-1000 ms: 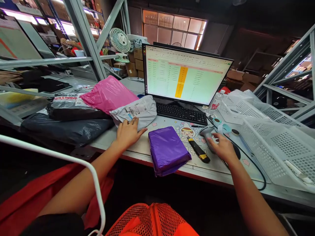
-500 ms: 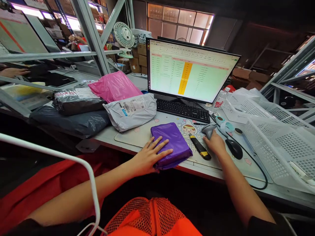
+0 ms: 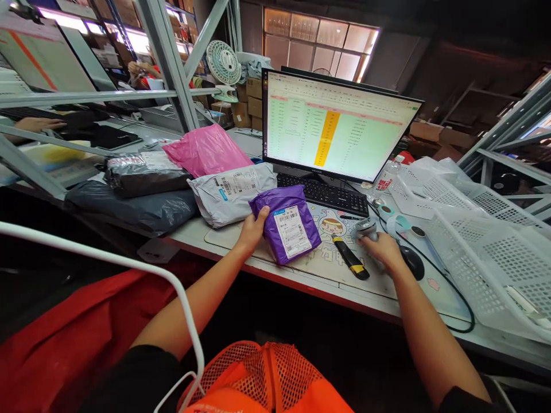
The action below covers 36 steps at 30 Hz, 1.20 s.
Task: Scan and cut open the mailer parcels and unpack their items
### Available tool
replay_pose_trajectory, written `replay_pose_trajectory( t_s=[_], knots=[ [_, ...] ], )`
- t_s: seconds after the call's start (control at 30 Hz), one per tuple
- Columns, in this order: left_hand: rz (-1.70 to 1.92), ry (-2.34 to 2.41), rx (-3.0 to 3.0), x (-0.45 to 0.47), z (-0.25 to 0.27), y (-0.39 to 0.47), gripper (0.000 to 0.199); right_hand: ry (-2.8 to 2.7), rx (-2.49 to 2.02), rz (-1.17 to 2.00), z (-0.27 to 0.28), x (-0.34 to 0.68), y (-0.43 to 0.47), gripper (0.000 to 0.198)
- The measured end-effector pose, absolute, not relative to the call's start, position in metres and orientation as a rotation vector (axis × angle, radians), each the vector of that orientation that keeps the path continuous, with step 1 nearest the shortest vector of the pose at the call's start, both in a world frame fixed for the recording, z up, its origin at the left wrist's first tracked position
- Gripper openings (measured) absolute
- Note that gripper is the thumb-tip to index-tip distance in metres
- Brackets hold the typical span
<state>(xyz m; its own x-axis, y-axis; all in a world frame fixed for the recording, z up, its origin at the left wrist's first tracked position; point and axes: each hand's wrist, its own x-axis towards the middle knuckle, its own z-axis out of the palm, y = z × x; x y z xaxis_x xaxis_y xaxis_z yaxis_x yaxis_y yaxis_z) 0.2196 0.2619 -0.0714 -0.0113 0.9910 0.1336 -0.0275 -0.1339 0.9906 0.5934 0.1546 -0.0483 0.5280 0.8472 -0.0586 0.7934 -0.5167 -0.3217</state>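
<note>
My left hand (image 3: 253,230) grips the left edge of a purple plastic parcel (image 3: 272,236), thumb on its front face and the other fingers hidden behind. The parcel is tilted up, and its white shipping label (image 3: 293,232) with a barcode faces me. My right hand (image 3: 382,249) is wrapped round a grey barcode scanner (image 3: 365,228), held over the desk mat. Between the parcel and the scanner lies a black and yellow utility knife (image 3: 349,256). A black mouse (image 3: 412,262) sits just right of my right hand.
Left of the parcel are a white parcel (image 3: 215,207), a pink one (image 3: 210,150) and dark ones (image 3: 138,209). Behind stand a keyboard (image 3: 327,195) and a monitor (image 3: 297,120). White plastic baskets (image 3: 482,258) line the right side. A white bar (image 3: 129,261) crosses the lower left.
The purple parcel has turned so its label now shows, and it is tilted up in my left hand, which lay flat on it before. My right hand has raised the scanner slightly.
</note>
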Motion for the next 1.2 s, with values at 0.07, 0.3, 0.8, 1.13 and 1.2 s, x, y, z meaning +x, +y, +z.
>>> replay_pose_trajectory(
  t_s=[0.07,0.3,0.8,1.13,1.2],
  knots=[
    [1.341,1.114,1.211,0.221,-0.084,0.264,0.091,-1.439,-2.367,0.449,-0.036,0.592,0.141,0.043],
    [1.306,1.018,1.208,0.218,-0.103,0.259,0.089,-1.658,-1.753,1.082,0.055,0.561,0.089,0.053],
    [1.228,1.089,1.272,0.212,-0.099,0.254,0.095,-1.738,-1.857,0.727,0.043,0.536,0.123,0.051],
    [1.176,1.093,1.287,0.207,-0.105,0.259,0.091,-1.464,-2.343,0.05,-0.023,0.558,0.148,0.039],
    [1.169,1.071,1.302,0.208,-0.106,0.261,0.092,-1.457,-2.379,0.04,-0.02,0.562,0.148,0.04]
  ],
)
